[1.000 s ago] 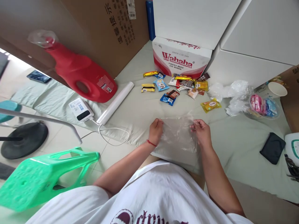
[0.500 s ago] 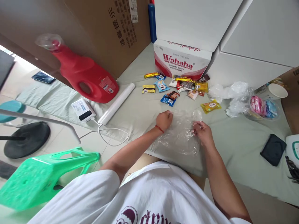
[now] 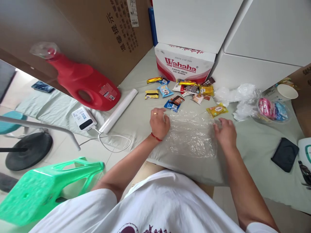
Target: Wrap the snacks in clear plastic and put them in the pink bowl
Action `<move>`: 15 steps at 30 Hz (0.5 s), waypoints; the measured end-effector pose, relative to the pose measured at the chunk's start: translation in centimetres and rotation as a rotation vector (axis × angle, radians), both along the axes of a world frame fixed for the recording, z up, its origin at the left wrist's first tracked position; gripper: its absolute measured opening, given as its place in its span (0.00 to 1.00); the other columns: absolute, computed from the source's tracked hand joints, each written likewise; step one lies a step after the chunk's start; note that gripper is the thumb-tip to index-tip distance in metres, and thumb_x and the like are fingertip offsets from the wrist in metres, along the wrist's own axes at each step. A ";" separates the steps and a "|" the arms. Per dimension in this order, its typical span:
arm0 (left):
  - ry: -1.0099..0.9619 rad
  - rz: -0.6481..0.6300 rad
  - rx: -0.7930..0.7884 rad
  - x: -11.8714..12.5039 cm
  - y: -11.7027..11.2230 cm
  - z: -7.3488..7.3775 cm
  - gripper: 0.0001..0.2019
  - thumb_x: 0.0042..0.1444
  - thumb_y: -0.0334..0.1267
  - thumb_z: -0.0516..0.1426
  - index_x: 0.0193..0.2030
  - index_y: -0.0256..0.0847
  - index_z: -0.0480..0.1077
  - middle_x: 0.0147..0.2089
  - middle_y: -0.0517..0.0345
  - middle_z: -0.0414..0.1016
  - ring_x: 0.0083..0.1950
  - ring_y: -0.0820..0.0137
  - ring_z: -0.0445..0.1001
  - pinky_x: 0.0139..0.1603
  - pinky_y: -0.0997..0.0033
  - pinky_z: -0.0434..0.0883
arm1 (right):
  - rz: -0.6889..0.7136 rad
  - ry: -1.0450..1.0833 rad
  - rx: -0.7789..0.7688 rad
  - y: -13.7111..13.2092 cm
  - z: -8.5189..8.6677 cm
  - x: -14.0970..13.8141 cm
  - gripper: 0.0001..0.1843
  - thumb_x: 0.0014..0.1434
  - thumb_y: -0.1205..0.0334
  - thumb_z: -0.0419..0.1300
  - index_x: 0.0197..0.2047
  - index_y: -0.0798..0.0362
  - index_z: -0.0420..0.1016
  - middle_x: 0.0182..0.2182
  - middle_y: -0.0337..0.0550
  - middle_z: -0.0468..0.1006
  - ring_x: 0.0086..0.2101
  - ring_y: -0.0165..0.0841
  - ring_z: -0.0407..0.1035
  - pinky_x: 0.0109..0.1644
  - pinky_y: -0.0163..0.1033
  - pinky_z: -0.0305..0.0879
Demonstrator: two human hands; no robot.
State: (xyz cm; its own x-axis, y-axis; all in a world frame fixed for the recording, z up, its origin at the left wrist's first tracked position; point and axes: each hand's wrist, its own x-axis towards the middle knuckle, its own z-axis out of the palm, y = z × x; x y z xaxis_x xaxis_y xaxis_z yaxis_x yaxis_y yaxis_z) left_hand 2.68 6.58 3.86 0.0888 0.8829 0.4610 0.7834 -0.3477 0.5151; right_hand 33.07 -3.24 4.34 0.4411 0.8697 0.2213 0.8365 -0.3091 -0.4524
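Note:
A clear plastic bag (image 3: 191, 137) lies spread on the grey-green cloth in front of me, wrinkled and shiny. My left hand (image 3: 159, 124) is beside its left edge, fingers loosely curved and thumb apart, with nothing visible in it. At the bag's right edge, my right hand (image 3: 225, 132) has its fingers apart and holds nothing. Just beyond the bag are several wrapped snacks, among them a blue packet (image 3: 172, 105), a light-blue packet (image 3: 165, 91) and a yellow packet (image 3: 217, 110).
Behind the snacks stands a Wahaba-style white and red carton (image 3: 183, 63) marked "Wahaha". On the left are a white roll (image 3: 119, 110), a power bank (image 3: 84, 119) and a red jug (image 3: 87, 84). Crumpled clear plastic (image 3: 245, 100), a paper cup (image 3: 286, 93) and a black pouch (image 3: 285, 154) lie right.
Both hands have let go of the bag and moved apart, the left hand leftward and the right hand rightward. The bag now lies flatter and wider on the cloth.

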 end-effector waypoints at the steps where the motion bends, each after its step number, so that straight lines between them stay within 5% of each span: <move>1: 0.059 -0.145 0.026 0.6 0.0 0.6 0.13 0.59 0.29 0.52 0.47 0.40 0.73 0.47 0.47 0.75 0.51 0.58 0.72 0.53 0.58 0.70 | 0.003 -0.093 0.109 -0.3 0.7 -0.7 0.18 0.65 0.52 0.57 0.52 0.53 0.76 0.47 0.55 0.77 0.48 0.46 0.70 0.53 0.50 0.67; 4: 0.257 -0.598 -0.021 4.1 0.7 1.3 0.13 0.63 0.30 0.51 0.45 0.42 0.76 0.46 0.49 0.77 0.51 0.59 0.73 0.54 0.58 0.70 | 0.188 -0.156 0.254 -2.4 1.6 -5.2 0.15 0.71 0.58 0.51 0.51 0.52 0.77 0.47 0.55 0.78 0.51 0.46 0.70 0.58 0.54 0.67; 9: 0.494 -0.978 -0.140 9.4 2.8 -1.1 0.19 0.71 0.40 0.48 0.60 0.42 0.74 0.65 0.48 0.75 0.68 0.58 0.68 0.70 0.52 0.61 | 0.996 0.031 -0.105 -8.0 -1.2 -13.3 0.21 0.72 0.59 0.54 0.64 0.52 0.73 0.65 0.51 0.72 0.66 0.41 0.62 0.73 0.53 0.57; 12: 0.540 -0.889 -0.178 8.8 2.6 -2.8 0.22 0.73 0.43 0.46 0.69 0.45 0.66 0.74 0.51 0.65 0.76 0.58 0.59 0.76 0.40 0.48 | 1.062 0.214 -0.276 -11.2 -2.4 -12.7 0.24 0.71 0.55 0.57 0.67 0.50 0.72 0.67 0.47 0.70 0.69 0.39 0.59 0.77 0.56 0.47; 15: 0.482 -0.612 -0.237 5.8 0.8 -3.3 0.24 0.74 0.44 0.42 0.72 0.46 0.63 0.76 0.49 0.62 0.76 0.58 0.60 0.75 0.34 0.46 | 0.979 0.431 -0.292 -13.3 -1.8 -8.4 0.18 0.70 0.54 0.58 0.59 0.47 0.79 0.60 0.47 0.78 0.64 0.39 0.67 0.75 0.56 0.53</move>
